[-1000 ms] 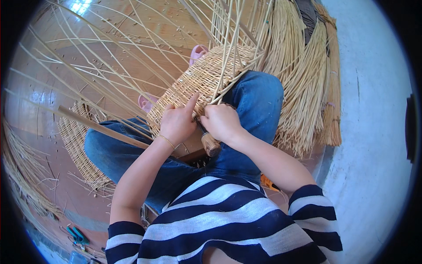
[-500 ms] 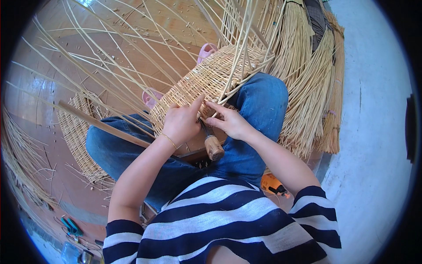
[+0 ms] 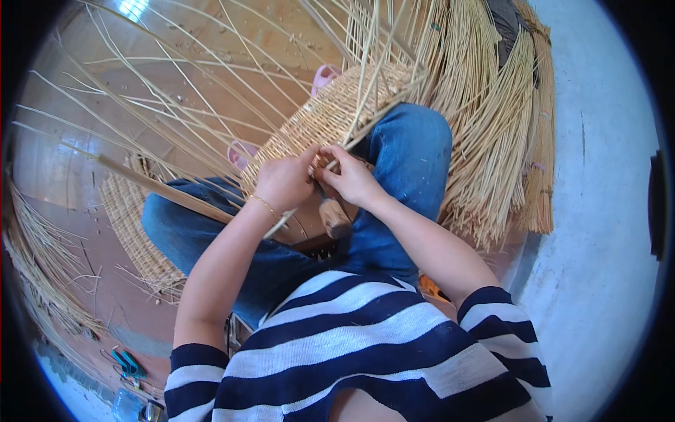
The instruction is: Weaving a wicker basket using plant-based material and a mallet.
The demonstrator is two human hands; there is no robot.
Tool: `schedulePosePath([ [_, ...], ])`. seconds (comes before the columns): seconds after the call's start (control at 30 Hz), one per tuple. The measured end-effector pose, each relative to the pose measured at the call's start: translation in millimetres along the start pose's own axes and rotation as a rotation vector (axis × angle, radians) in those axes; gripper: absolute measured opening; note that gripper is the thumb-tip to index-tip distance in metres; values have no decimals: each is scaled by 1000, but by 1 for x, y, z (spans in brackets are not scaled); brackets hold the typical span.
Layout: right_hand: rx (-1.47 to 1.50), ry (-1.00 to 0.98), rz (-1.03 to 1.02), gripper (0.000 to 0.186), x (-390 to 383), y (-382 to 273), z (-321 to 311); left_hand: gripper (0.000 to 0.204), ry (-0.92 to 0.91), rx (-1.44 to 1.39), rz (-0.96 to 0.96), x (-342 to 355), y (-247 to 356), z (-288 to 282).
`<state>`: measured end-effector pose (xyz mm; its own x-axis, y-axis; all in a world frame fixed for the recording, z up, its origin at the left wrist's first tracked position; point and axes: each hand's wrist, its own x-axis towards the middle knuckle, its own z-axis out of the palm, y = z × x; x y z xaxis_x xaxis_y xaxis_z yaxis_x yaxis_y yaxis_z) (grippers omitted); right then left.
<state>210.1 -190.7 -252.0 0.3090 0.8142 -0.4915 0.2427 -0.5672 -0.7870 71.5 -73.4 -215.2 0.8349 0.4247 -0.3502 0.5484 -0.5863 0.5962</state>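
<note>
A woven wicker panel (image 3: 327,116) with long loose stakes lies slantwise across my lap. At its near edge my left hand (image 3: 283,184) grips the weave, fingers bent and thumb toward the middle; its fingertips are partly hidden. Close beside it, my right hand (image 3: 351,181) pinches a pale wicker strand (image 3: 332,167) between thumb and forefinger. Just below the fingers, an awl (image 3: 335,218) with a thick wooden handle sticks out of the panel's edge, and neither hand is on the handle. A cut strand end (image 3: 281,224) shows below my left wrist.
Long stakes (image 3: 162,105) fan out to the far left, with a flat wooden slat (image 3: 165,191) over my left knee. Wicker bundles (image 3: 492,133) lie at the right. Another woven piece (image 3: 137,225) rests on the floor at left. Pink slippers (image 3: 241,152) show beyond the panel.
My right hand has moved slightly up and left, its fingers now curled closer to my left hand. My left forefinger, stretched out before, is bent. A strand end has appeared below my left wrist.
</note>
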Motion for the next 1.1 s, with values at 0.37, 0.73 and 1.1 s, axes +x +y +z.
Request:
schedulePosePath([
  [0.37, 413, -325, 629, 21, -75, -81, -18, 51, -320, -170, 47, 41, -14, 9],
  [0.73, -758, -432, 70, 7, -57, -51, -25, 49, -36, -117, -97, 34, 12, 28],
  [1.1, -598, -643, 10, 14, -155, -83, -63, 47, -60, -61, -111, 35, 18, 28],
])
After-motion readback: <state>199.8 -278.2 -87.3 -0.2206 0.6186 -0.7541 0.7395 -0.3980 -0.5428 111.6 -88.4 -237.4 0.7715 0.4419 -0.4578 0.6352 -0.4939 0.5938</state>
